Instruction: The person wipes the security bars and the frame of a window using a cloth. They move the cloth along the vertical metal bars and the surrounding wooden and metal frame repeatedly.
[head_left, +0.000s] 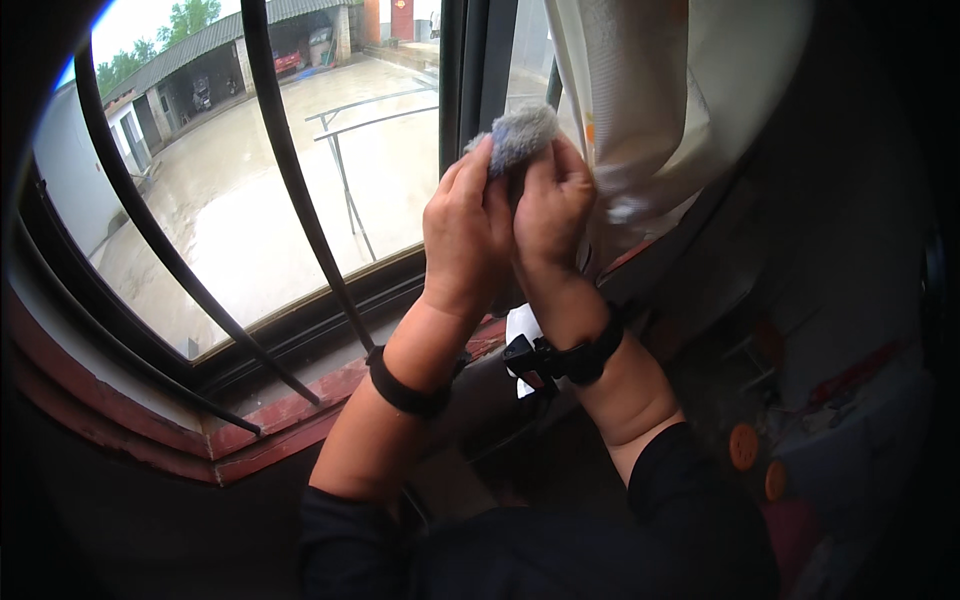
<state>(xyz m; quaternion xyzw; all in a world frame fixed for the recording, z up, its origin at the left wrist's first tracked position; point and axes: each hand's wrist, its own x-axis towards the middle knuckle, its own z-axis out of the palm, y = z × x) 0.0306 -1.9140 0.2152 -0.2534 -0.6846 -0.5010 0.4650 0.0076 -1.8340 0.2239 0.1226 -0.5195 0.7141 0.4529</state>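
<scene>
Both of my hands are raised together near the window frame (472, 75), holding a fluffy grey cloth (525, 135). My left hand (469, 217) pinches the cloth's left part between thumb and fingers. On the right side of the cloth, my right hand (553, 195) grips its lower edge, with the fingers curled. The wrists are close to each other, and each wears a black strap. A light curtain (637, 90) hangs just right of my right hand. Part of the cloth is hidden behind my fingers.
Dark metal bars (281, 142) cross the window at the left, above a red sill (330, 390). Through the glass, a courtyard shows a metal rail frame (337, 150) and open sheds. Orange round objects (743, 447) and clutter lie in the dim area at lower right.
</scene>
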